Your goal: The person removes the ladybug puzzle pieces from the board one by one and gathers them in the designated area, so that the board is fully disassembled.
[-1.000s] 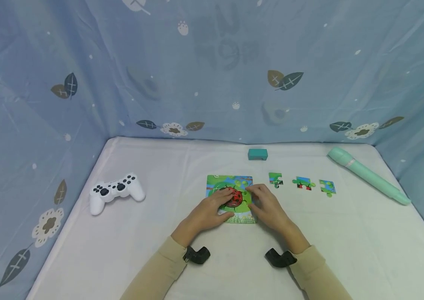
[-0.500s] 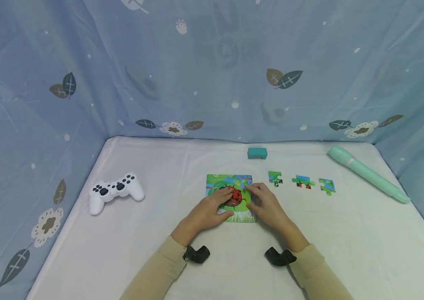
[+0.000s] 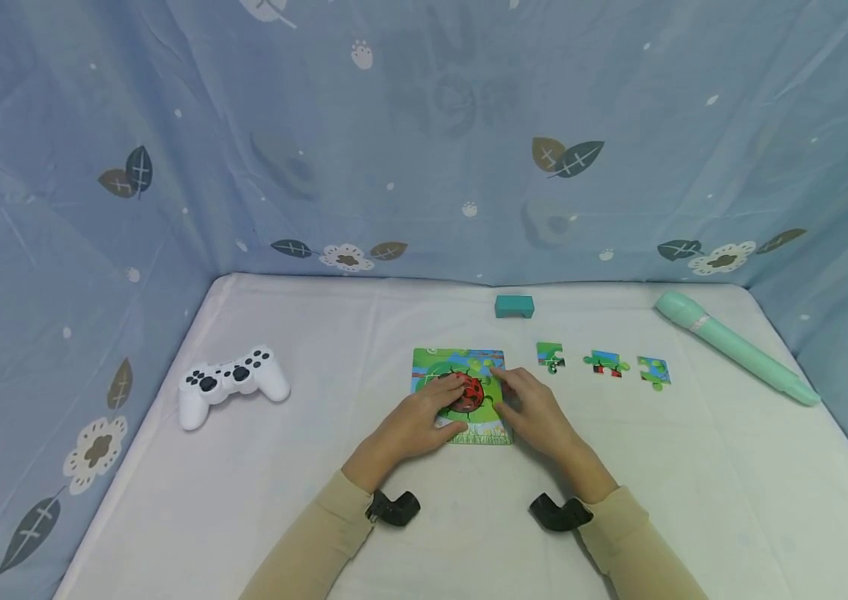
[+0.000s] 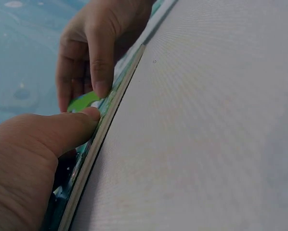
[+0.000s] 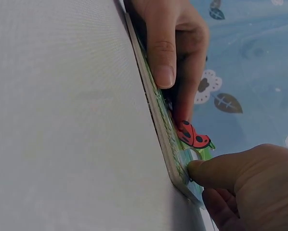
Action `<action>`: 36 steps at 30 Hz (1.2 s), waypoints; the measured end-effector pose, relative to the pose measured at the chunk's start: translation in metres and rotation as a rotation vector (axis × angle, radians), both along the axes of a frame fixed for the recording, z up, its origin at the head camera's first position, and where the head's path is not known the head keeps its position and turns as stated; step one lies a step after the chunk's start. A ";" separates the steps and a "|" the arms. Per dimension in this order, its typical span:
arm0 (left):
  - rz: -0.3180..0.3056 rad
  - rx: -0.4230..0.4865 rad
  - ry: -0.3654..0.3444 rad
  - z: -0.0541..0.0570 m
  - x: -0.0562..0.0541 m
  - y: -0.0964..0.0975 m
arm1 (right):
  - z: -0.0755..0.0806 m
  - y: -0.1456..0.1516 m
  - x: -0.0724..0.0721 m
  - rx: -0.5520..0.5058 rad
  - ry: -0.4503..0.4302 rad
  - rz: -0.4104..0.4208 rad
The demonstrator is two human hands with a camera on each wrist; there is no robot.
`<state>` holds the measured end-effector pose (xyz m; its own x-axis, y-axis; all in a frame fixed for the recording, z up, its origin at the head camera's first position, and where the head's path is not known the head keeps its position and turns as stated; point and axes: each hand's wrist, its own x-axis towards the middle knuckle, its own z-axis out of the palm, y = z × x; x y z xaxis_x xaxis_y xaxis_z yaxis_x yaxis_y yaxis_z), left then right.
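A ladybug jigsaw puzzle [image 3: 431,360] in a thin tray lies in the middle of the white table. My left hand [image 3: 416,423] rests on its left half, fingers extended over the red ladybug and thumb at the near part. My right hand [image 3: 540,417] is at the right side, pinching a puzzle piece [image 5: 194,137] between thumb and fingers. In the right wrist view this piece, red with black spots and a green part, stands tilted up above the board. The left wrist view shows its green part [image 4: 82,102] between my right thumb and fingers.
Three loose puzzle pieces, a left one [image 3: 550,357], a middle one [image 3: 606,363] and a right one [image 3: 653,372], lie right of the board. Behind stands a teal block [image 3: 515,307]. A white game controller [image 3: 232,383] lies left, a mint-green microphone-shaped stick [image 3: 739,350] far right.
Both hands keep their places at the puzzle, the right fingers shifting only very slightly. The whole head view has moved a little.
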<state>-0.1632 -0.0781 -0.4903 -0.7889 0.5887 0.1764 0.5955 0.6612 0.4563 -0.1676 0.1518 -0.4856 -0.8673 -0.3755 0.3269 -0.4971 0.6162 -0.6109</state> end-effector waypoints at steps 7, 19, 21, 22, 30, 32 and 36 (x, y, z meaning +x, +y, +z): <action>0.005 0.005 -0.006 -0.001 0.000 0.000 | -0.003 0.002 -0.001 0.017 -0.005 0.003; 0.005 0.002 -0.028 0.001 0.001 -0.001 | 0.006 0.011 -0.002 0.036 -0.042 -0.003; 0.006 0.004 -0.038 0.001 0.001 0.000 | 0.010 0.017 -0.003 0.036 -0.087 -0.006; 0.006 0.005 -0.045 0.001 0.001 0.000 | 0.012 0.022 -0.003 0.036 -0.115 -0.009; 0.013 -0.009 -0.052 0.001 0.001 0.001 | 0.023 0.068 -0.002 0.082 -0.239 -0.053; 0.013 -0.005 -0.057 0.000 0.001 0.001 | 0.024 0.082 0.000 0.100 -0.231 -0.072; 0.011 0.003 -0.061 0.001 0.001 0.000 | 0.029 0.112 0.006 0.132 -0.207 -0.111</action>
<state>-0.1617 -0.0779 -0.4890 -0.8048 0.5793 0.1296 0.5591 0.6664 0.4933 -0.1612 0.2634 -0.4562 -0.9488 -0.3019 0.0929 -0.2949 0.7414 -0.6028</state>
